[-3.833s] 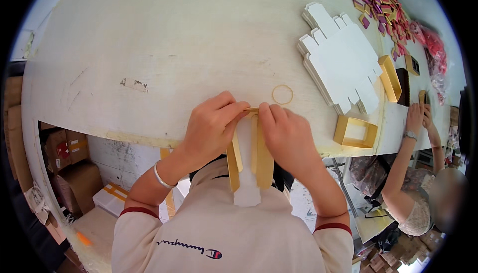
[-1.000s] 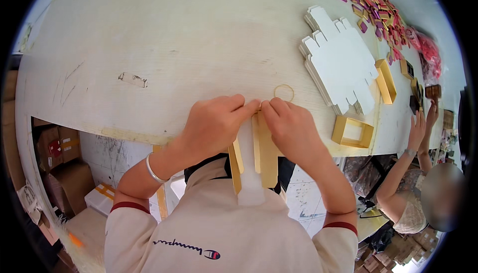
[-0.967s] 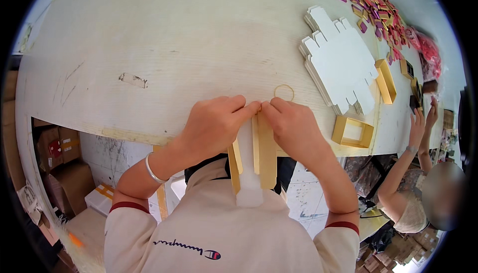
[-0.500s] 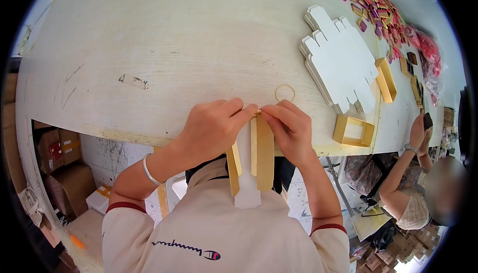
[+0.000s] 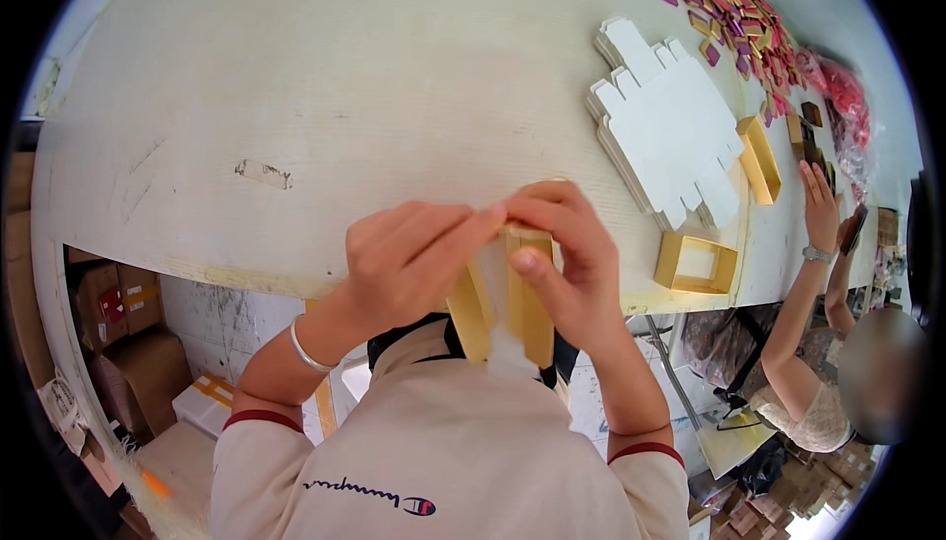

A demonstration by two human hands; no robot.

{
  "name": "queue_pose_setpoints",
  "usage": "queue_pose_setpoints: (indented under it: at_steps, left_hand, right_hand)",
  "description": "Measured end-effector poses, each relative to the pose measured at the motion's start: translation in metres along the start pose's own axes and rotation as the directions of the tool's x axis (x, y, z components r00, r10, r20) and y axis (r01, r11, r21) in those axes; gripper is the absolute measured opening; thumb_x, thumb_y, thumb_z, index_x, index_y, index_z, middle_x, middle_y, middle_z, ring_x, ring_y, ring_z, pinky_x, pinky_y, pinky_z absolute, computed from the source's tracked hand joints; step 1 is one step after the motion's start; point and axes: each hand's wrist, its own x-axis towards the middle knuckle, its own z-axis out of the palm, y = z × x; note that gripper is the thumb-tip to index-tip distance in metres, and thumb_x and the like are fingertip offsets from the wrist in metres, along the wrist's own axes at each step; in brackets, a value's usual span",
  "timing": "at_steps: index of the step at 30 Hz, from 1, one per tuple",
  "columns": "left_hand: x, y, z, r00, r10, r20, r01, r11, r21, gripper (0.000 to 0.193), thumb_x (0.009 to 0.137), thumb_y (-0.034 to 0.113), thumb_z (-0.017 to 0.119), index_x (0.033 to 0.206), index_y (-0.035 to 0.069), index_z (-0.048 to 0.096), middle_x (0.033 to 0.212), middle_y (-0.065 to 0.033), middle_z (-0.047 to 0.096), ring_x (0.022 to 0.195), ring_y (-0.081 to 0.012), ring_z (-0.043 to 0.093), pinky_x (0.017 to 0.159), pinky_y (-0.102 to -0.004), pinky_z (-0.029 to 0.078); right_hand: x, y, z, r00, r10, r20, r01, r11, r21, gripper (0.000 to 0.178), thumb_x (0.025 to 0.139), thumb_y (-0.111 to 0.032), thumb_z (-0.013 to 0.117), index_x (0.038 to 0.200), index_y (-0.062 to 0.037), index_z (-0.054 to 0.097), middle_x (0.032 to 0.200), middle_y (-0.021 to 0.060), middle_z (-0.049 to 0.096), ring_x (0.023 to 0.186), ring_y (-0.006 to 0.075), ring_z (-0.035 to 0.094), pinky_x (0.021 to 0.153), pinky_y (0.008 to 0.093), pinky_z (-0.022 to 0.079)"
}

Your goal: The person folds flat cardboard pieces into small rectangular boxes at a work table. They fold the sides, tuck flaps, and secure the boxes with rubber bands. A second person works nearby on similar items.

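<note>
A part-folded cardboard box, gold on its raised long sides and white along its middle, extends over the table's near edge toward my body. My left hand pinches its far end, fingertips close to those of my right hand. My right hand grips the far right corner, its thumb against the gold side. The fingers hide the fold between them. Just beyond my right hand, only a sliver of a thin yellowish ring shows.
A stack of flat white box blanks lies to the right, beside two folded gold boxes, one near and one farther. Small purple and gold pieces pile up at far right. Another person's hand works by the right edge.
My right hand has shifted, its thumb now lower on the gold side, and covers most of the ring. The box's sides stand differently. The other person's hand has reached farther out.
</note>
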Motion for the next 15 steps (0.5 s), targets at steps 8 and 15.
queue_pose_setpoints:
  at_steps: [8, 15]
  left_hand:
    - [0.017, 0.009, -0.009, 0.969, 0.119, -0.217, -0.134, 0.989, -0.059, 0.016, 0.078, 0.01, 0.066, 0.094, 0.007, 0.064, 0.095, -0.0079, 0.062, 0.085, -0.0281, 0.065, 0.056, -0.0269, 0.053]
    - [0.034, 0.036, -0.042, 0.766, -0.267, 0.585, 0.637, 0.441, -0.632, 0.036, 0.094, 0.029, 0.052, 0.115, 0.002, 0.045, 0.111, -0.0108, 0.056, 0.089, -0.0129, 0.056, 0.077, -0.0265, 0.045]
  right_hand:
    - [-0.008, -0.026, 0.001, 0.876, -0.469, -0.112, 0.422, 0.857, -0.295, 0.028, 0.073, 0.007, 0.061, 0.102, 0.0081, 0.062, 0.113, 0.0271, 0.057, 0.087, 0.029, 0.064, 0.071, 0.0309, 0.054]
    - [-0.006, -0.045, -0.016, 0.878, -0.478, -0.01, 0.432, 0.802, -0.412, 0.033, 0.069, 0.007, 0.064, 0.102, 0.0084, 0.064, 0.099, 0.0247, 0.062, 0.077, 0.0271, 0.066, 0.065, 0.0292, 0.056]
